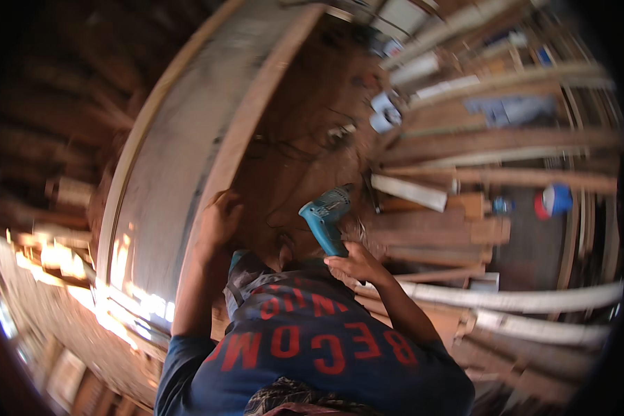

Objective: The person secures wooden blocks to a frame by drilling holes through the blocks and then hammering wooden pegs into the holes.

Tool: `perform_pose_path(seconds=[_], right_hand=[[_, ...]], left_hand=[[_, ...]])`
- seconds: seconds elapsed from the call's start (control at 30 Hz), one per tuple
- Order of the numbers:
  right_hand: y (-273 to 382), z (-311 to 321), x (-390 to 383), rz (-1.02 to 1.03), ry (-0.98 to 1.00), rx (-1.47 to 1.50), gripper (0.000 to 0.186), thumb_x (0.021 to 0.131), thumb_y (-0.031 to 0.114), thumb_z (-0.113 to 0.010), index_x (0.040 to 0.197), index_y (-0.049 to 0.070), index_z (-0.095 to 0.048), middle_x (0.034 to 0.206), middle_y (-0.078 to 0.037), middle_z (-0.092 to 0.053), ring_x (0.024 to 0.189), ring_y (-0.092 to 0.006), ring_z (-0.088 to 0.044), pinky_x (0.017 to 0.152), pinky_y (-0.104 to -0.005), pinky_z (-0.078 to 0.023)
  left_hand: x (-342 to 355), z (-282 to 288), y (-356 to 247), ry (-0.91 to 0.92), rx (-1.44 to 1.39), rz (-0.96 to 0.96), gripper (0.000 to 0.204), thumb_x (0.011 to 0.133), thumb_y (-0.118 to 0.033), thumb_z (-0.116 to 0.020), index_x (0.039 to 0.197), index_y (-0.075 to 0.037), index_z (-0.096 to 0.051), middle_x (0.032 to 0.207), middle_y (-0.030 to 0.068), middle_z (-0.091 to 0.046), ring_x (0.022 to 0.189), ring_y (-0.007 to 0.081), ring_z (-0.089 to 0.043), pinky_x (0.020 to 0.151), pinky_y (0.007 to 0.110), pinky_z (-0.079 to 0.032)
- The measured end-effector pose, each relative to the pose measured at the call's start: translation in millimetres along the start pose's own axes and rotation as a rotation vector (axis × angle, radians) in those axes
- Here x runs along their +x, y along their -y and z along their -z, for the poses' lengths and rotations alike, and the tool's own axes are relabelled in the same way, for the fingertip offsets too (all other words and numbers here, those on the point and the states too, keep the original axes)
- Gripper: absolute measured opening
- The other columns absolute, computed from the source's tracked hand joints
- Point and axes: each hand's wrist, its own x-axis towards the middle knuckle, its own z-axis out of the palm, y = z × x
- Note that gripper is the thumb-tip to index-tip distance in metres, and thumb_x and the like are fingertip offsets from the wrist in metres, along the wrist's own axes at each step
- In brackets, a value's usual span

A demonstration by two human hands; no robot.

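In my right hand (357,263) is a teal power drill (322,225), gripped by the lower end of its handle. Its body points up and to the right, away from me. My left hand (218,216) rests on the right-hand edge of a long wooden frame (246,132), with its fingers curled at that edge. Between the frame's two raised sides lies a flat grey-brown panel (180,132). Motion blur hides the finer detail of the left fingers, and the drill's tip is hard to make out.
Wooden planks (430,236) and long beams (499,177) lie stacked on the right. Among them are a grey cloth (513,109) and a blue and red cap (555,201). White cans (385,114) stand farther off, and cords (291,149) trail over the brown floor.
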Motion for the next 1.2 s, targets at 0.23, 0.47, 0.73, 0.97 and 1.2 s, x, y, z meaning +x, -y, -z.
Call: perform_pose_path(seconds=[0.23, 0.47, 0.73, 0.97, 1.2], right_hand=[[-101, -5, 4, -0.382, -0.085, -0.010, 0.070, 0.075, 0.054, -0.079, 0.113, -0.005, -0.070, 0.101, -0.024, -0.074, 0.101, -0.0369, -0.072, 0.089, -0.0433, -0.054], [-212, -23, 50, -0.540, -0.187, -0.093, 0.075, 0.070, 0.057, -0.081, 0.114, -0.004, -0.072, 0.110, -0.027, -0.072, 0.104, -0.0391, -0.072, 0.089, -0.0457, -0.056], [-334, 0, 188, -0.723, -0.128, -0.207, 0.059, 0.072, 0.046, -0.079, 0.113, 0.004, -0.074, 0.109, -0.020, -0.075, 0.107, -0.0372, -0.072, 0.089, -0.0465, -0.057], [-514, 13, 350, -0.730, -0.189, -0.510, 0.026, 0.083, 0.027, -0.073, 0.103, 0.010, -0.079, 0.101, -0.013, -0.077, 0.097, -0.0319, -0.075, 0.077, -0.0469, -0.060], [-638, 61, 459, -0.739, -0.235, -0.748, 0.012, 0.090, 0.020, -0.069, 0.092, 0.017, -0.081, 0.085, -0.002, -0.075, 0.082, -0.0257, -0.074, 0.059, -0.0424, -0.051]], left_hand=[[79, -66, 102, 0.108, 0.645, 0.108, 0.075, 0.088, -0.028, -0.074, 0.153, -0.010, -0.042, 0.165, 0.0164, -0.032, 0.152, 0.0401, -0.030, 0.117, 0.064, -0.031], [138, -101, 121, 0.167, 0.840, 0.235, 0.113, 0.087, -0.041, -0.076, 0.168, -0.023, 0.001, 0.174, 0.0175, -0.001, 0.158, 0.0479, -0.001, 0.117, 0.078, -0.012], [140, -104, 147, 0.128, 1.048, 0.246, 0.109, 0.089, -0.049, -0.071, 0.169, -0.023, -0.002, 0.175, 0.0152, -0.001, 0.159, 0.0455, -0.001, 0.116, 0.079, -0.009], [136, -113, 128, 0.104, 1.135, 0.206, 0.103, 0.087, -0.020, -0.073, 0.168, -0.013, -0.011, 0.174, 0.0156, -0.013, 0.158, 0.0442, -0.012, 0.125, 0.063, -0.015], [144, -122, 110, 0.187, 0.767, 0.529, 0.115, 0.101, -0.030, -0.071, 0.163, -0.014, 0.025, 0.138, 0.0399, -0.053, 0.114, 0.0383, -0.061, 0.103, 0.052, -0.050]])
